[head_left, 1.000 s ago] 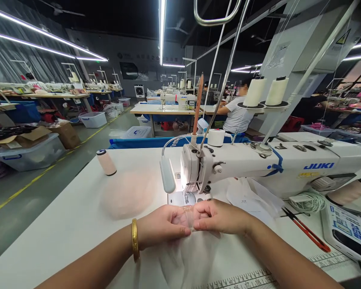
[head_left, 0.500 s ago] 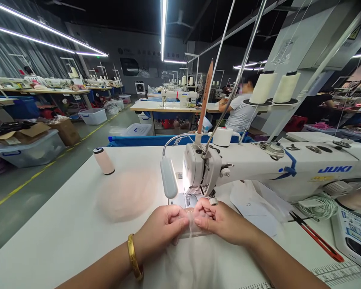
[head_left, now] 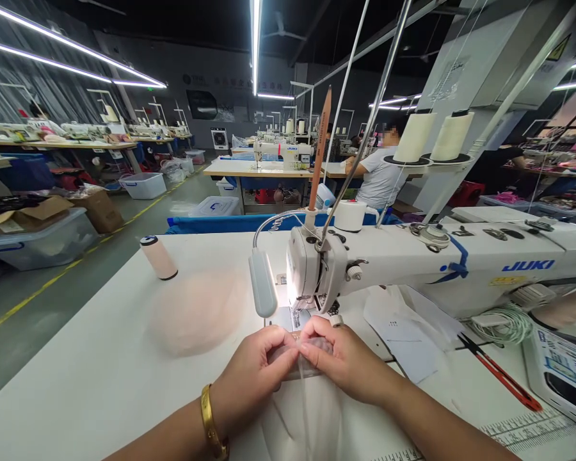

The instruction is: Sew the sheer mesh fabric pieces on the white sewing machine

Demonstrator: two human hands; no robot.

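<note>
Sheer pale fabric (head_left: 301,416) hangs from both hands over the front edge of the sewing area. My left hand (head_left: 264,358) pinches it between thumb and fingers, a gold bangle on the wrist. Close against it, my right hand (head_left: 343,355) pinches the same fabric, the fingertips of both hands nearly touching. Just beyond the hands is the needle area of a white JUKI sewing machine (head_left: 312,269). A small lamp (head_left: 263,285) lights it from the left.
A sheer peach fabric heap (head_left: 196,314) and a thread cone (head_left: 159,257) lie to the left. On the right are white paper (head_left: 408,349), red-handled snips (head_left: 504,378), a coiled pale cord (head_left: 502,325) and a ruler (head_left: 523,432). A person (head_left: 379,169) sits ahead.
My fingertips have come closer together on the fabric, the right hand drawing in toward the left. The whole view has shifted slightly.
</note>
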